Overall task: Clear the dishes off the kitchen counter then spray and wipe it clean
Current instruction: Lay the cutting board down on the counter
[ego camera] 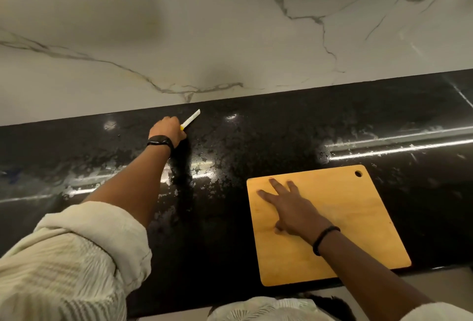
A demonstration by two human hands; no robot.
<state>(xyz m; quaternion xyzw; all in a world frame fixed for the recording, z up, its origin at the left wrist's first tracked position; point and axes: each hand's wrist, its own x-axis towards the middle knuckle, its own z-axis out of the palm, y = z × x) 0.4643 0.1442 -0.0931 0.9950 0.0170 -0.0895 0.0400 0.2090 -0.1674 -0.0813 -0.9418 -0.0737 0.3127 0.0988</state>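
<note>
Left hand (pixel 167 130) at frame centre-left grips a yellow-handled knife (pixel 190 119), white blade pointing up-right toward the marble backsplash (pixel 230 26). Right hand (pixel 289 208) lies flat, fingers spread, on the wooden cutting board (pixel 358 218) at lower right of the black counter (pixel 256 136).

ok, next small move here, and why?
Probably lift the knife off the counter: the left hand grips its handle. The right hand only lies flat on the board, so that needs a grip first.
</note>
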